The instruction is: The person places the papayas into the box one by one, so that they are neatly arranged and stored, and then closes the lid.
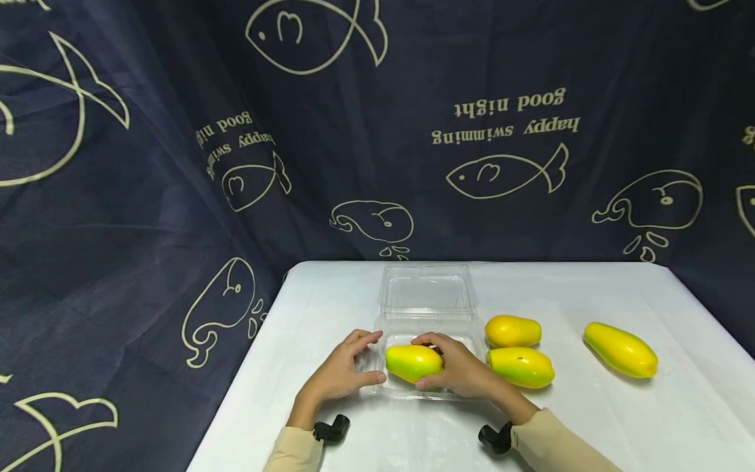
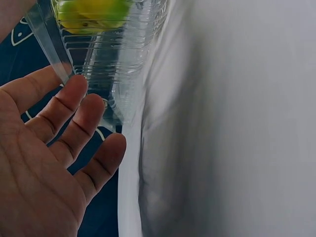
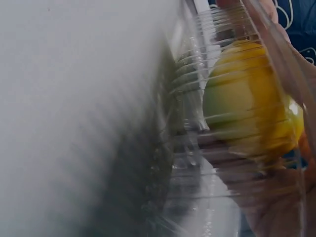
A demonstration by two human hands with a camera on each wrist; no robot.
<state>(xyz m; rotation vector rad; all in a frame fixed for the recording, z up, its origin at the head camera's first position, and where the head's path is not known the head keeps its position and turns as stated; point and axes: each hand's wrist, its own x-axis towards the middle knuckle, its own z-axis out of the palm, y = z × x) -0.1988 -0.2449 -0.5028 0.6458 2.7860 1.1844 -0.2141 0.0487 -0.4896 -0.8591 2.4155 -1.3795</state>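
Yellow-green papaya [image 1: 407, 362] gripped by right hand [image 1: 463, 369], one end covered; left hand [image 1: 339, 373] spread; clear container [image 1: 427, 324] partly hidden beneath.

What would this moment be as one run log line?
right hand: grips papaya in open clear plastic clamshell | left hand: holds nothing, at clamshell's left side | three more papayas: on table, right of clamshell
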